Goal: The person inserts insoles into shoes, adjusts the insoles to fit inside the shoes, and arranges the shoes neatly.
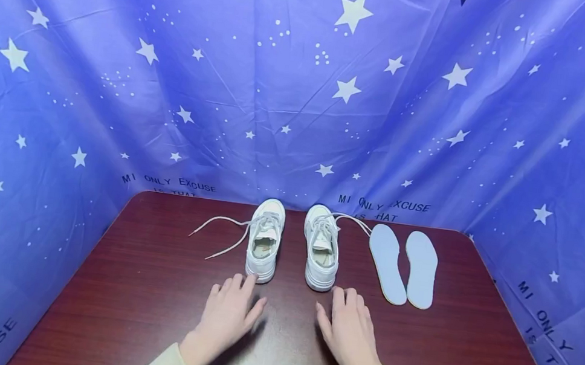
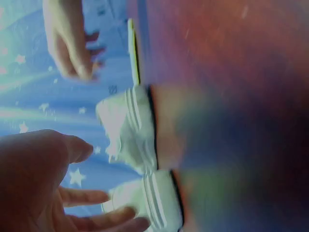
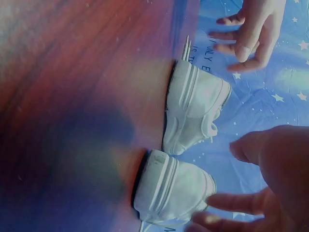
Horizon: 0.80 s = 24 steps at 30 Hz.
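Two white sneakers stand side by side at the far middle of the table, heels toward me. The left sneaker has its loose laces spread out to the left. From the right sneaker the laces run right toward a pair of pale insoles. My left hand hovers just short of the left heel, fingers spread and holding nothing. Close to the right heel is my right hand, likewise with relaxed fingers around nothing. Both wrist views show the hands apart from each other, with the sneakers beyond the fingers.
The left insole and the right insole lie flat near the table's far right. Behind and beside the dark red wooden table hangs a blue curtain with white stars and printed words.
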Each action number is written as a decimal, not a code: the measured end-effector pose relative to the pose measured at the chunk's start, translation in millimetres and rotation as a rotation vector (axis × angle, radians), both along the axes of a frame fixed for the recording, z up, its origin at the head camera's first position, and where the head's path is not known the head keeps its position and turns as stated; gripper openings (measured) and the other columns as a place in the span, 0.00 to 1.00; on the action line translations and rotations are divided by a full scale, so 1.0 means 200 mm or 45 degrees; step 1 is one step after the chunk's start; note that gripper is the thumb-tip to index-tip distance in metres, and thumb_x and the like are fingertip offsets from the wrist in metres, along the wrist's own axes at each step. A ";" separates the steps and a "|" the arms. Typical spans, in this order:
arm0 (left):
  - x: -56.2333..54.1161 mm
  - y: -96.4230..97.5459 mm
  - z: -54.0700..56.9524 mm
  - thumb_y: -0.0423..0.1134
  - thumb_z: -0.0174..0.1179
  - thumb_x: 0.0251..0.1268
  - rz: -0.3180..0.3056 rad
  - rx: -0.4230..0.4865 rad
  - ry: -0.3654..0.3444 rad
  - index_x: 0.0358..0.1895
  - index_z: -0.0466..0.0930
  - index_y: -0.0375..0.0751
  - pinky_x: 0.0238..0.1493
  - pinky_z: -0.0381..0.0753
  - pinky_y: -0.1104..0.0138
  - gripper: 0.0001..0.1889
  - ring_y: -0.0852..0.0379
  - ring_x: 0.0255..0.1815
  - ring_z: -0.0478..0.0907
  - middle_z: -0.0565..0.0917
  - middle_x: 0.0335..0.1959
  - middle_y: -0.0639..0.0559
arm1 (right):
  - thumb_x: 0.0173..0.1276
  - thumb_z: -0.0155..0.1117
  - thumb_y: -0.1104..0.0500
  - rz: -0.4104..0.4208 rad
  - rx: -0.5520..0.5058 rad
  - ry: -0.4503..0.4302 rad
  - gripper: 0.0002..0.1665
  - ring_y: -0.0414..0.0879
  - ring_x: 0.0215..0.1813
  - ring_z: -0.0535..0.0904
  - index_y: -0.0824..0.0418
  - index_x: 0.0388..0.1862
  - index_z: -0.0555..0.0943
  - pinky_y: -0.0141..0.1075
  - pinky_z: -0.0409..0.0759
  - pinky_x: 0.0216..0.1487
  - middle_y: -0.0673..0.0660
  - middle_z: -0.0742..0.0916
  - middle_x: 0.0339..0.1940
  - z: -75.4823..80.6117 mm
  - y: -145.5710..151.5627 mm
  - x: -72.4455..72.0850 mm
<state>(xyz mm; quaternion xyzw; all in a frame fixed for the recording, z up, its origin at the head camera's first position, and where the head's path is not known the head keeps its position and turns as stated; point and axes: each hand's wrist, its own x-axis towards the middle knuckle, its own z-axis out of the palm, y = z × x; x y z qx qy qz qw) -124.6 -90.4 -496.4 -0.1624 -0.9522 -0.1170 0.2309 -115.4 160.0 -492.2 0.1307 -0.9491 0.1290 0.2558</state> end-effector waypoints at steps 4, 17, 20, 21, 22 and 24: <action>-0.06 -0.05 0.02 0.47 0.68 0.63 -0.001 0.028 0.032 0.37 0.77 0.40 0.23 0.73 0.56 0.14 0.44 0.22 0.79 0.78 0.24 0.48 | 0.64 0.74 0.54 0.006 0.020 -0.057 0.19 0.55 0.30 0.74 0.65 0.34 0.74 0.48 0.75 0.31 0.57 0.74 0.27 0.01 0.00 -0.01; -0.23 -0.10 0.07 0.41 0.64 0.65 -0.028 0.135 -0.071 0.29 0.75 0.45 0.15 0.72 0.53 0.09 0.39 0.21 0.83 0.78 0.19 0.51 | 0.61 0.75 0.54 0.042 0.152 -0.006 0.18 0.55 0.29 0.73 0.62 0.28 0.74 0.46 0.71 0.31 0.56 0.76 0.24 0.00 0.02 0.01; -0.29 -0.10 0.09 0.41 0.63 0.66 -0.018 0.153 -0.087 0.30 0.76 0.45 0.16 0.72 0.52 0.08 0.38 0.22 0.83 0.79 0.20 0.50 | 0.61 0.74 0.53 0.048 0.168 -0.003 0.18 0.55 0.30 0.75 0.62 0.29 0.75 0.45 0.69 0.31 0.56 0.77 0.24 0.00 0.01 0.01; -0.30 -0.11 0.10 0.42 0.63 0.67 -0.010 0.157 -0.099 0.30 0.76 0.45 0.16 0.73 0.51 0.08 0.38 0.22 0.83 0.80 0.21 0.50 | 0.61 0.74 0.53 0.050 0.173 -0.006 0.18 0.55 0.30 0.75 0.62 0.29 0.75 0.45 0.69 0.31 0.56 0.77 0.24 0.00 0.01 0.01; -0.32 -0.11 0.11 0.42 0.62 0.67 -0.001 0.159 -0.114 0.30 0.76 0.45 0.16 0.73 0.51 0.09 0.37 0.23 0.83 0.81 0.22 0.48 | 0.61 0.74 0.53 0.052 0.177 -0.010 0.17 0.55 0.30 0.75 0.61 0.29 0.75 0.45 0.69 0.32 0.55 0.77 0.24 0.00 0.01 0.02; -0.37 -0.12 0.13 0.43 0.62 0.68 0.019 0.163 -0.146 0.31 0.77 0.45 0.18 0.75 0.49 0.09 0.36 0.25 0.84 0.83 0.24 0.46 | 0.61 0.74 0.53 0.056 0.185 -0.018 0.17 0.55 0.31 0.76 0.61 0.29 0.75 0.45 0.68 0.32 0.55 0.77 0.24 0.00 0.00 0.02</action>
